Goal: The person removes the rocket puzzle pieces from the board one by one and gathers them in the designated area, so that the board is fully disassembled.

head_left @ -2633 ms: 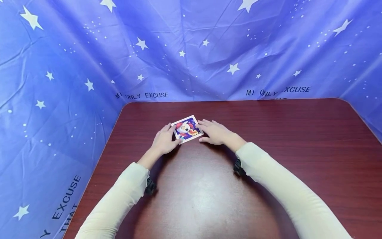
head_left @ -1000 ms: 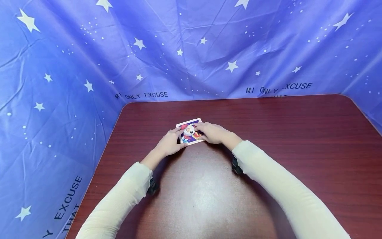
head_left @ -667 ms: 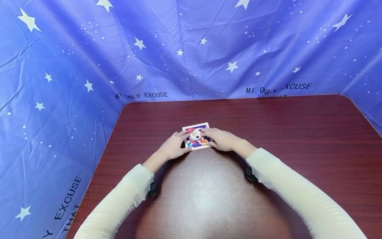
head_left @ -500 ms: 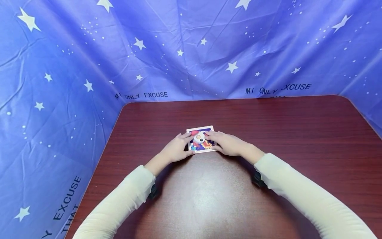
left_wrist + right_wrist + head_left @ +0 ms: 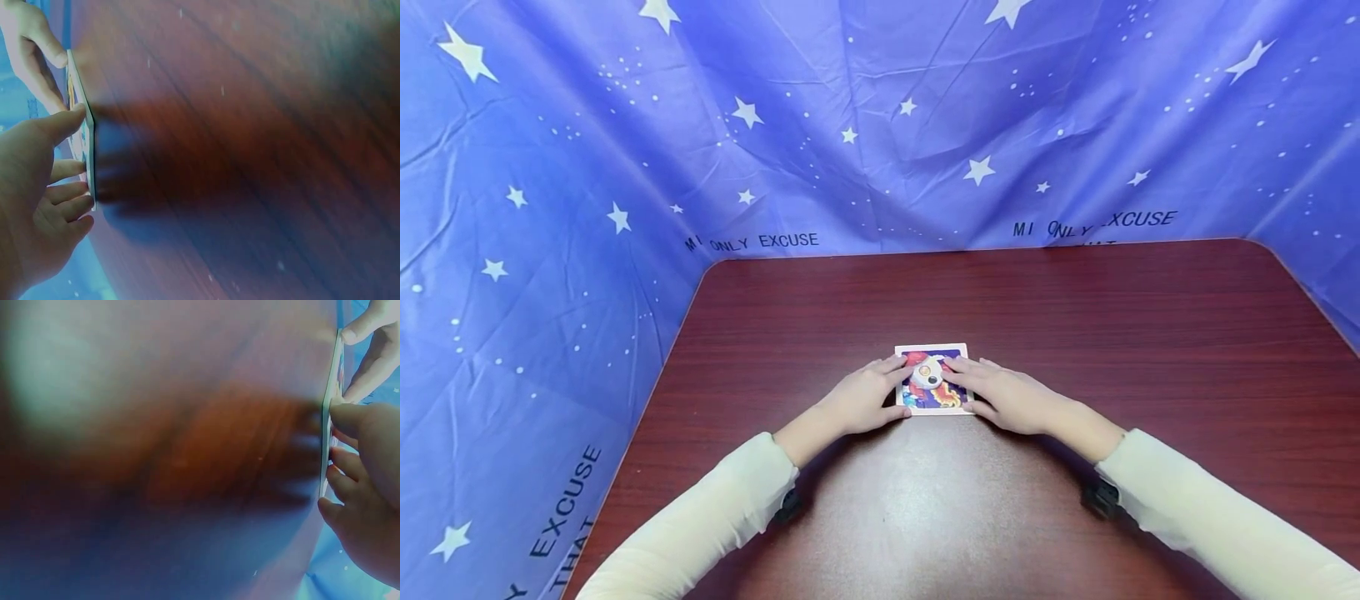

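On the table lies a thin square picture board (image 5: 942,398) with a pale border and a cartoon of a white round-faced figure on purple, red and yellow. My left hand (image 5: 863,400) rests at its left side, fingers extended onto the picture and thumb at the near left corner. From the other side my right hand (image 5: 1017,398) touches it the same way, fingers over the right part and thumb by the near right corner. Both wrist views show the board's thin edge low over the table, thumbs against it. Part of the picture is hidden under the fingers.
The dark red wooden table (image 5: 1150,333) extends around the board, with a bright glare in front. A blue star-printed cloth (image 5: 880,150) hangs behind it and at the sides. A black device (image 5: 1101,497) sits at the right wrist.
Both hands have slid the board right and toward the person. It has turned from tilted to nearly square with the table. The right fingers, earlier at its edge, now reach over the picture.
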{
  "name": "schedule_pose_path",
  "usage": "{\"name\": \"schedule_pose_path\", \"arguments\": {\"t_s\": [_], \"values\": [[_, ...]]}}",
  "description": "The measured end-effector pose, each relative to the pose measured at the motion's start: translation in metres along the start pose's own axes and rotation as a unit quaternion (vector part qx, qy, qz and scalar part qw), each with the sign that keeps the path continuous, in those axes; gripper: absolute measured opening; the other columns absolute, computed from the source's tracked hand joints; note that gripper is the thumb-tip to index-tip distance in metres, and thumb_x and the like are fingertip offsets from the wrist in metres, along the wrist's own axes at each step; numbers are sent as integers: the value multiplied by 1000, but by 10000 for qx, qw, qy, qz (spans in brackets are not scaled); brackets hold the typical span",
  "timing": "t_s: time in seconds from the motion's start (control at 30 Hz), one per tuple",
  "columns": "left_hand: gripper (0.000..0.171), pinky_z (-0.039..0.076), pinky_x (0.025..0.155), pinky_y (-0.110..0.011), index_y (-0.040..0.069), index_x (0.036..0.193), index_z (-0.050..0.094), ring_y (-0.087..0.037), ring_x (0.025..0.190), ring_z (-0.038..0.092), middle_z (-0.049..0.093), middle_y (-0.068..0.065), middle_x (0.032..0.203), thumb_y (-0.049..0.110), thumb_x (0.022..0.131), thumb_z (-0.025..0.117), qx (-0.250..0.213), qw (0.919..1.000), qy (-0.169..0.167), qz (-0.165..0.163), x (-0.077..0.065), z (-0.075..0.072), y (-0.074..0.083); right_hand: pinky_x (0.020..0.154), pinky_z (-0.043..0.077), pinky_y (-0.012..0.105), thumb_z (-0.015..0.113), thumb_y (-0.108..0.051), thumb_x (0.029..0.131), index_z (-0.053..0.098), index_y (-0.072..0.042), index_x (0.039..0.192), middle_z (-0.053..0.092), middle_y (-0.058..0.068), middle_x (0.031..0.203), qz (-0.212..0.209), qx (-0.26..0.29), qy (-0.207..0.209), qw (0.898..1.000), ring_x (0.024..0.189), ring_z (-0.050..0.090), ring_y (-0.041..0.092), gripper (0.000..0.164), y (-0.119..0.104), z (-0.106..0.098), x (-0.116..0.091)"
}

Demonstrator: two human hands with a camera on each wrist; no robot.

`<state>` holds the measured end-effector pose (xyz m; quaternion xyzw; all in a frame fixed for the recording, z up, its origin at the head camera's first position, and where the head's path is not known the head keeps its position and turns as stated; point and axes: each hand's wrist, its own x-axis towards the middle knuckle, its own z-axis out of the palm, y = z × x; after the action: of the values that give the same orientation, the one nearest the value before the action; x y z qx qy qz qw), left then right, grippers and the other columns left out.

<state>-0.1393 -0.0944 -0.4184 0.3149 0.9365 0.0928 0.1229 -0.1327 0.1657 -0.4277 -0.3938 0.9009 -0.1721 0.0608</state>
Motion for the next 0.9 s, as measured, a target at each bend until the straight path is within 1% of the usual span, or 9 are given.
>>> {"name": "schedule_pose_path", "arguments": {"t_s": [0.17,0.37,0.53,0.73,0.9], "values": [[67,32,120,-39,8,145,43,-27,143,38,39,-13,153,43,91,62,197,9996,33,195,-4,3,11,114,35,54,61,-22,93,48,-8,141,44,12,151,10,-127,11,9999,139,43,29,52,-3,0,-14],[66,31,120,-38,8,145,42,-24,144,36,38,-13,154,42,92,60,221,9994,-17,260,-9,5,20,115,34,52,61,-25,94,48,-10,142,43,10,152,148,-139,-14,9998,140,42,28,52,-7,3,-25],[65,31,120,-38,8,145,42,-25,144,36,39,-14,153,42,92,60,159,9995,39,264,-12,6,22,115,34,53,60,-24,94,48,-9,142,43,10,152,113,-142,19,9998,140,41,28,52,-9,4,-27],[66,32,120,-39,8,145,42,-25,144,36,39,-14,153,42,92,61,73,9996,59,272,-15,9,23,114,36,52,61,-28,93,48,-9,142,44,10,151,52,-161,42,9998,140,41,29,53,-10,5,-28],[65,31,120,-39,7,145,42,-25,144,36,39,-14,153,40,92,61,117,9995,110,280,-15,8,23,115,35,53,61,-28,93,48,-9,141,44,10,151,49,-166,42,9998,140,42,29,53,-11,3,-27]]}}
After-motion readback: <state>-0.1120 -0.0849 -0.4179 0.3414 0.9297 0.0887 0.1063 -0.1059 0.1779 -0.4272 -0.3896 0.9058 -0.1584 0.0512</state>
